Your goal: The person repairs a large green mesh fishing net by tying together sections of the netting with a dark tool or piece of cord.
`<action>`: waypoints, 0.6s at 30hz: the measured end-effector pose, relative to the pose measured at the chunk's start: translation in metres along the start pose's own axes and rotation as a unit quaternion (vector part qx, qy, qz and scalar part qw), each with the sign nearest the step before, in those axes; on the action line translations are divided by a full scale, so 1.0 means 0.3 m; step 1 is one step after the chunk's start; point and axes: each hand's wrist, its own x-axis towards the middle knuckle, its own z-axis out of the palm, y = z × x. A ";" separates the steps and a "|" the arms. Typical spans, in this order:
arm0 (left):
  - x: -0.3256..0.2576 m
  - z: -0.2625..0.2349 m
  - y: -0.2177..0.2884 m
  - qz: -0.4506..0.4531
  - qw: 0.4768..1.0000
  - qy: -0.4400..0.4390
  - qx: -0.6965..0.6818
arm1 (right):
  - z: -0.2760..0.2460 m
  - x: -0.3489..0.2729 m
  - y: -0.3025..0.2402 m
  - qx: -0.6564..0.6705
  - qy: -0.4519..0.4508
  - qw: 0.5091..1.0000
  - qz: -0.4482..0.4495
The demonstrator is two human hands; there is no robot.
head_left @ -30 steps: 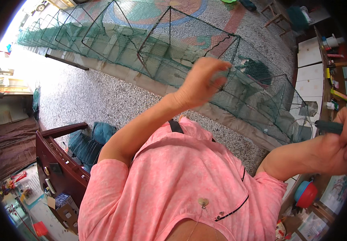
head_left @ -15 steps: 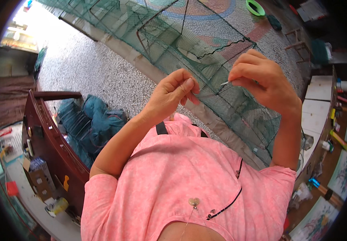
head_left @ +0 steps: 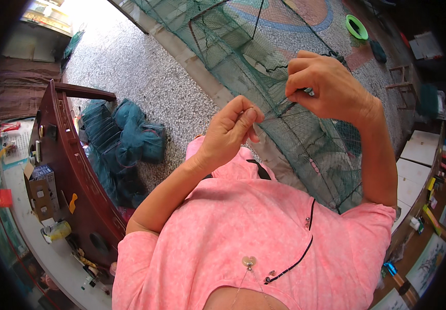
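Note:
My left hand [head_left: 233, 125] is closed in a pinch, thumb pressed on the curled forefinger; whatever lies between them is too small to make out. Up and to the right, my right hand [head_left: 325, 88] is also pinched, with a thin silver needle-like piece [head_left: 288, 100] at its fingertips, partly hidden by the fingers. A small gap separates the two hands. Beneath and beyond them stretches a green mesh net trap [head_left: 223, 62] with dark rods and cords, running from the far left toward the near right.
A bundle of folded blue-green netting [head_left: 143, 135] lies on the speckled floor [head_left: 176, 103] to the left, beside dark red wooden furniture [head_left: 86, 175]. A bright green basin [head_left: 356, 27] and a wooden stool [head_left: 402, 85] stand far right. White panels [head_left: 414, 173] line the right side.
My view has shifted, moving the surroundings right in the picture. My right hand has come closer to my left hand, and the silver piece shows less. Both pinches remain closed.

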 end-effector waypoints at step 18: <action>0.010 0.041 -0.204 -0.053 0.951 0.053 -0.300 | 0.146 0.016 -0.040 0.220 0.032 0.974 -0.041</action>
